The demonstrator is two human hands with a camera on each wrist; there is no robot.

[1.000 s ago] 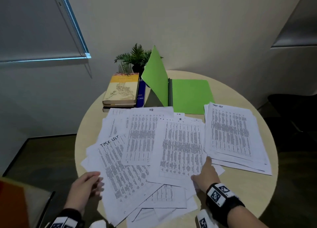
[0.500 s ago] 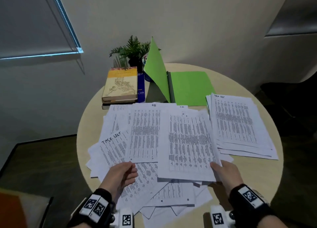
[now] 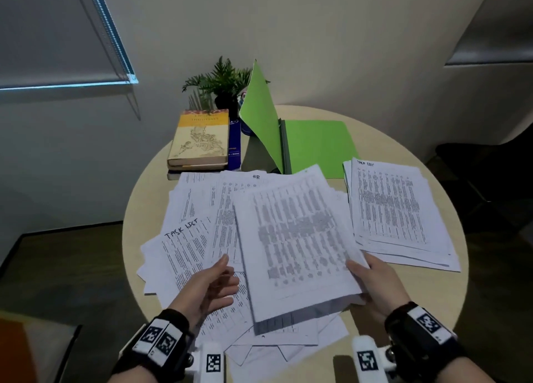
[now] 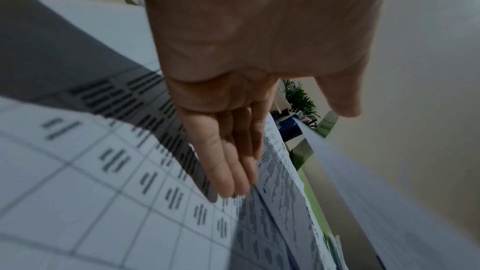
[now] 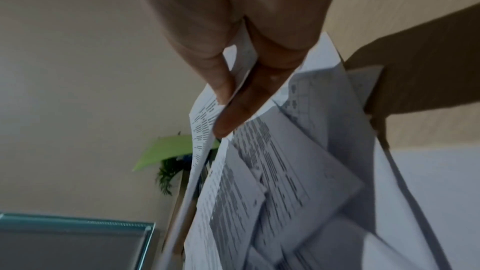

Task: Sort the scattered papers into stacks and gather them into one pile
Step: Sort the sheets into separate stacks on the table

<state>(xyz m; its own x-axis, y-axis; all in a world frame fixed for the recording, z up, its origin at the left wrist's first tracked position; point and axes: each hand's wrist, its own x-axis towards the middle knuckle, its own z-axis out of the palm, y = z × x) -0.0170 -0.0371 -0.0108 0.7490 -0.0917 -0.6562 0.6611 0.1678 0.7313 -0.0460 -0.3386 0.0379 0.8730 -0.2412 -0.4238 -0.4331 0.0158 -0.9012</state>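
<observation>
A round, pale surface (image 3: 487, 273) carries two groups of printed papers. The scattered papers (image 3: 199, 209) spread over its middle and near edge, overlapping too much to count; one of them, lying left of the lifted sheaf, is handwritten "TASK LIST", and another beyond it reads "HR". The sorted stack (image 3: 395, 209) lies to the right of the scattered papers, apart from them, its edges roughly squared and its top sheet also headed "TASK LIST".

The right hand (image 3: 377, 284) holds a lifted sheaf (image 3: 297, 238) of several sheets by its near right corner, raised off the scattered papers and tilted. In the right wrist view the thumb presses on top and the fingers (image 5: 241, 110) curl beneath, so the right fingers are clamped on the sheaf.

The left hand (image 3: 207, 290) hovers over the scattered papers just left of the sheaf, palm turned inward. In the left wrist view its four fingers (image 4: 228, 161) lie straight and together with the thumb spread apart; they hold nothing, and their tips are at the edge of a sheet, though contact is unclear.

Beyond the scattered papers stand one open green folder (image 3: 317, 146), a stack of books (image 3: 202, 140) (at least two, the lower ones partly hidden), and one small potted plant (image 3: 222, 79) behind the books.
</observation>
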